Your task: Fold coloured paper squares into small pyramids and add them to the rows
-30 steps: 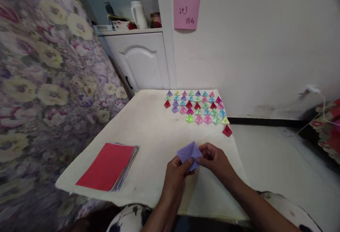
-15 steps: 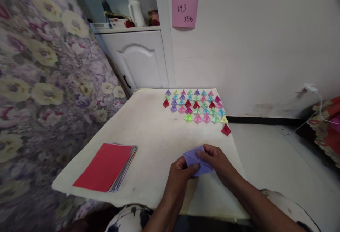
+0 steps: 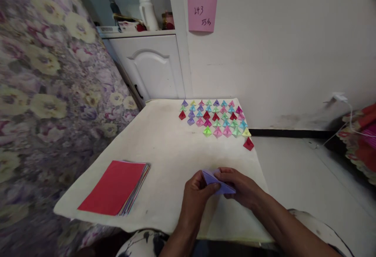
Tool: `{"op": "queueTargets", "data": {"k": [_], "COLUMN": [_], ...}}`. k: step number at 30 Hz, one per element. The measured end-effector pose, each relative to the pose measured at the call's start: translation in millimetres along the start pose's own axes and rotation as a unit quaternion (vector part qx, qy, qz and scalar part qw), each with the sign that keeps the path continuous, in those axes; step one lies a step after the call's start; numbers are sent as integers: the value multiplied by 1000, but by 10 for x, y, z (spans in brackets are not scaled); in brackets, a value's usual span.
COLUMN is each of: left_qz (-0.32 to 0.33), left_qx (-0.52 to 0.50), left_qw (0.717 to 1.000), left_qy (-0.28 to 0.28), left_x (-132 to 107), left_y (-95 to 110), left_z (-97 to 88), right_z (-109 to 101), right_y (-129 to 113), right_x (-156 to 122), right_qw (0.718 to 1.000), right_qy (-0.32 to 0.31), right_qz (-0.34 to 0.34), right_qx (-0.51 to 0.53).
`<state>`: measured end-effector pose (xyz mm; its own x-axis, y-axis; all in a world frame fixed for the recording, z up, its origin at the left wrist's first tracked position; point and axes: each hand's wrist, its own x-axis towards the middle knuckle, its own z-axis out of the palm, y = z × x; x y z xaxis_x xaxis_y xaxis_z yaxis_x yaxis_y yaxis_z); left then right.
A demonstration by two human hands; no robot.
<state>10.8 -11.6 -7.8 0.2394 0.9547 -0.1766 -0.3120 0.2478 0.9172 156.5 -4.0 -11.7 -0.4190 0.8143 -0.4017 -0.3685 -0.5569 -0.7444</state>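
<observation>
L hand (image 3: 196, 189) & R hand (image 3: 245, 189) both pinch the small purple folded paper piece (image 3: 217, 181), low over the cream desk (image 3: 170, 147), near its front edge. Best, imo: keep edges aligned, press the crease flat w/ thumbs.

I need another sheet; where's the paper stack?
Head view: the paper stack lies on the table, near left corner, left of the left hand holding purple paper.

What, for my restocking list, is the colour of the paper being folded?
Purple paper, clearest in the head view.
</observation>
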Motion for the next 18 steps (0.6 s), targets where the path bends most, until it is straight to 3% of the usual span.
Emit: {"op": "queueTargets", "data": {"k": [12,18], "left_qz": [-33,2], "left_qx": [25,18], "left_qw": [999,1000], "left_qy": [34,25], "left_x": [-16,-9], "left_y": [51,83], "left_z": [-7,-28], "right_z": [-1,39], "right_y": [50,55], "right_x": [21,8], "right_qw": [998,999], "right_qy": [-11,0], "right_qz": [43,21], "right_qx": [41,-39]}}
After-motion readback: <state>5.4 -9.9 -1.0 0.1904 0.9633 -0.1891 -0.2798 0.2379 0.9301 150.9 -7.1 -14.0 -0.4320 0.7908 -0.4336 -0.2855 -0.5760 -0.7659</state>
